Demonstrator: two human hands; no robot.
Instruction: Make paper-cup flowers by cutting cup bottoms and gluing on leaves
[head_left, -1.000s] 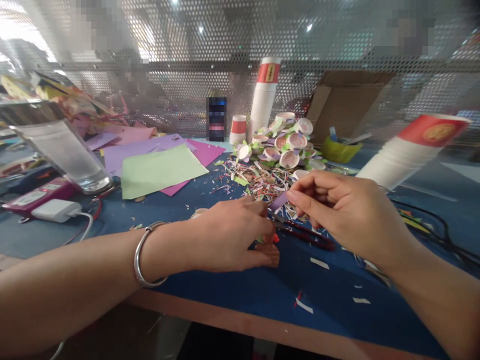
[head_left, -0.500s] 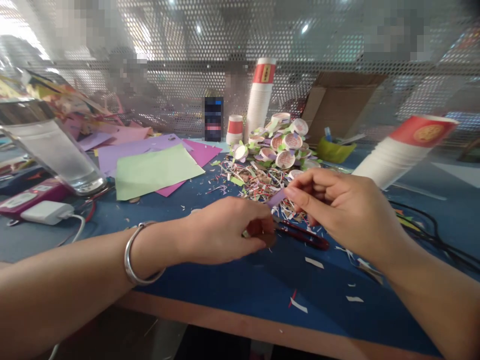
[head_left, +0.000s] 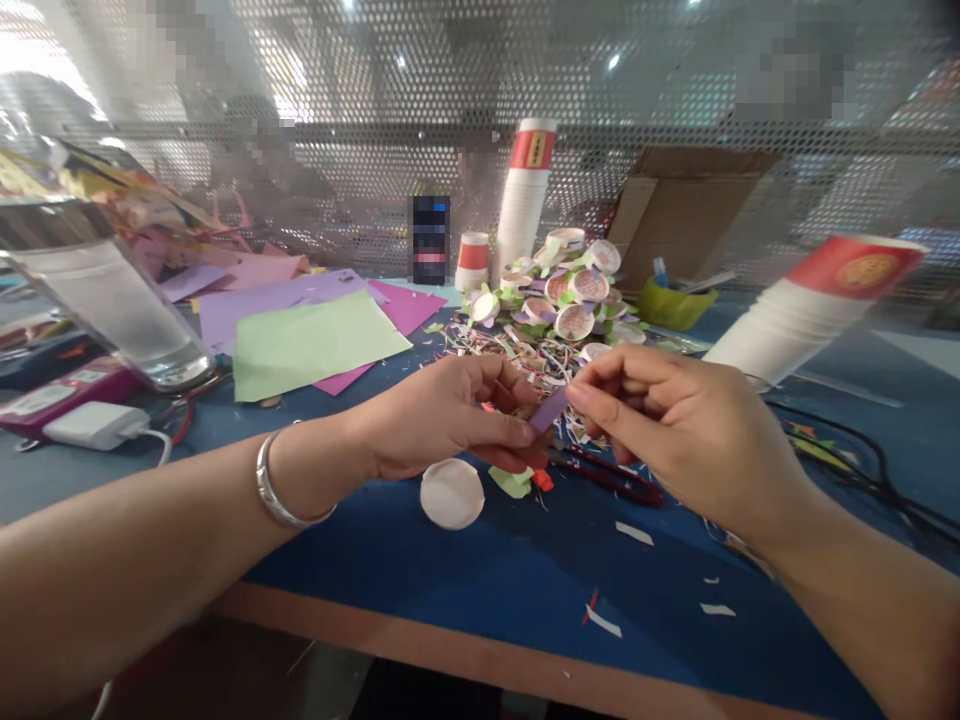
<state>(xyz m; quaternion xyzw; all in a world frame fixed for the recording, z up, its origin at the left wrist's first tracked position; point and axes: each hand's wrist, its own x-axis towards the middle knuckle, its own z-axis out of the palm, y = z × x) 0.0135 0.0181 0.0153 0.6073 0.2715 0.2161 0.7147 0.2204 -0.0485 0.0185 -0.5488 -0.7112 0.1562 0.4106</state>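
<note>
My left hand (head_left: 442, 415) and my right hand (head_left: 675, 420) meet above the blue table (head_left: 487, 580), both pinching a small purple paper strip (head_left: 550, 409) between thumb and fingers. Below them on the table lie a white paper disc (head_left: 451, 493), a light green paper scrap (head_left: 511, 482) and red-handled scissors (head_left: 615, 478). A silver bangle (head_left: 279, 490) sits on my left wrist.
Behind the hands are a heap of paper shreds (head_left: 525, 360), a pile of decorated paper cup discs (head_left: 570, 290), stacked paper cups (head_left: 525, 195) (head_left: 810, 305), coloured paper sheets (head_left: 315, 335), a glass (head_left: 112, 300), a white charger (head_left: 94, 425), a cardboard box (head_left: 690, 210) and a perforated metal screen.
My left hand lifted off the table and came up to the purple strip, uncovering the white disc and green scrap. The right hand stayed about where it was.
</note>
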